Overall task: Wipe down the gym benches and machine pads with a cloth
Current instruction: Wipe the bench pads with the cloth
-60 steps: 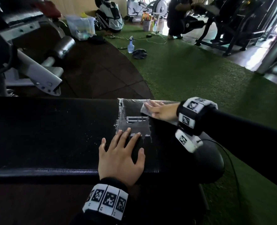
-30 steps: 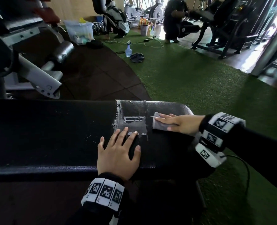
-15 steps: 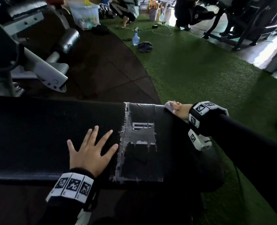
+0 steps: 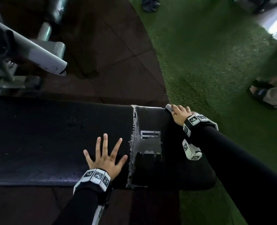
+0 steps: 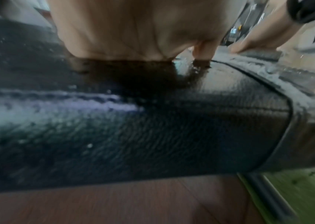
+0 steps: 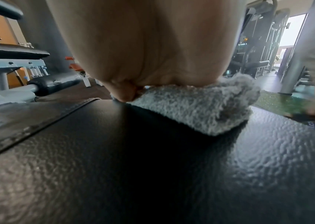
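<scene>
Hands (image 4: 105, 157) unmoved since before, view lower

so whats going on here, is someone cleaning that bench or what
Yes. A person is wiping a black padded gym bench. Their right hand presses a grey cloth onto the far corner of the bench's end section, past the worn, taped strip. Their left hand lies flat with fingers spread on the main pad, bracing. Someone else's sandalled foot stands on the green turf nearby.
</scene>
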{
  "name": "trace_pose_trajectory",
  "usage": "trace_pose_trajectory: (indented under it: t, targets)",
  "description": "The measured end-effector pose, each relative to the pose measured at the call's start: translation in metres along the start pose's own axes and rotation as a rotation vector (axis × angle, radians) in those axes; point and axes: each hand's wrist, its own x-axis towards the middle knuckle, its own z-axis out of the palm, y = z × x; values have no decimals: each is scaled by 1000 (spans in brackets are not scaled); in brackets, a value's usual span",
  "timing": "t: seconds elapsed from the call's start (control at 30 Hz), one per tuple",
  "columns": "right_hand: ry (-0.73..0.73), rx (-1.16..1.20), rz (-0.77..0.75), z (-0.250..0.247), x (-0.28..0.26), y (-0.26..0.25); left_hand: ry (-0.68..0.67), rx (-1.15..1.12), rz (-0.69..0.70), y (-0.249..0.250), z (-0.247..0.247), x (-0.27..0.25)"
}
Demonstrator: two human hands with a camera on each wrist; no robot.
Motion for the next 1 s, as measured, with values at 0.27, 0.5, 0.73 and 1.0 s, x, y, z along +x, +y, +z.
trace_pose_trajectory:
  t: [0.27, 0.5, 0.73, 1.0]
  targets:
    - [-150, 19, 10, -12, 12, 0, -191, -26, -12, 3, -14, 4]
    - [-224, 0, -94, -26, 27, -31, -205, 0, -40, 4, -17, 4]
    - [-283, -10, -363, -14, 25, -118, -168, -1, -34, 3, -12, 6]
    - [-212, -15, -537, -3, 9, -129, -86, -62, 37, -5, -9, 1]
